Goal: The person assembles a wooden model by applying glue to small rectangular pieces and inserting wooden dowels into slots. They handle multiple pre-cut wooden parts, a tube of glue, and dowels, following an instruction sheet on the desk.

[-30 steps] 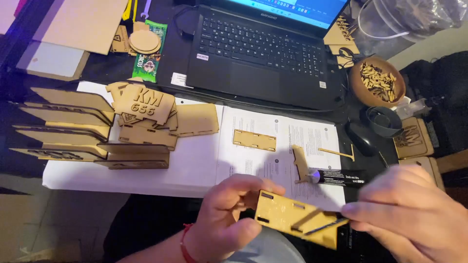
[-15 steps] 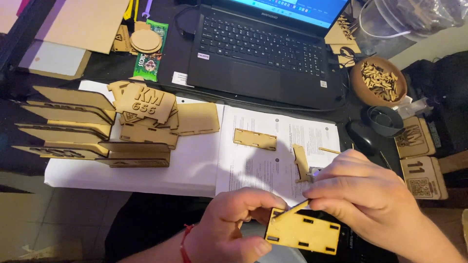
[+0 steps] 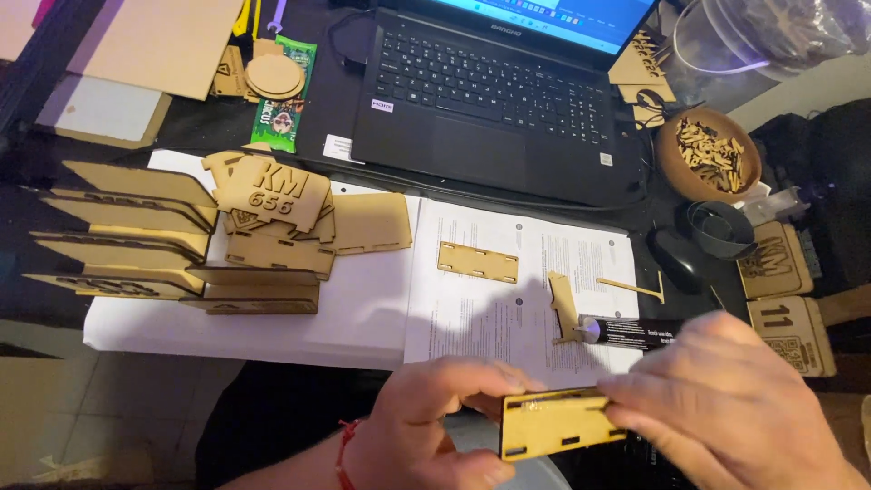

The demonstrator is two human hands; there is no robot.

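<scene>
At the near edge of the desk: both hands meet over one small laser-cut wooden panel (image 3: 555, 423), a slotted rectangle held just above the person's lap.
Left hand (image 3: 434, 426): thumb on top and fingers underneath pinch the panel's left end; a red cord sits at the wrist.
Right hand (image 3: 726, 408): fingers pressed together along the panel's right end, clamping it; the fingertips are partly hidden behind the wood.
Done so far, by my reading: a row of finished wooden stands (image 3: 136, 236) sits at the left on the white paper sheets (image 3: 363, 308), with an engraved house-shaped plaque (image 3: 272, 192) leaning on them; two more engraved plaques (image 3: 787, 295) lie at the right.
In hand: this panel looks like one wall of a further stand, not yet joined to anything.
Left to do, as I judge it: a matching slotted panel (image 3: 477, 261), an upright bracket piece (image 3: 564, 307) and a thin wooden strip (image 3: 631, 289) lie loose on the printed sheet.
Supplies: a dark glue tube (image 3: 635, 334) lies just beyond the right hand; a bowl of small wooden bits (image 3: 709, 154) stands beside the open laptop (image 3: 494, 100).
</scene>
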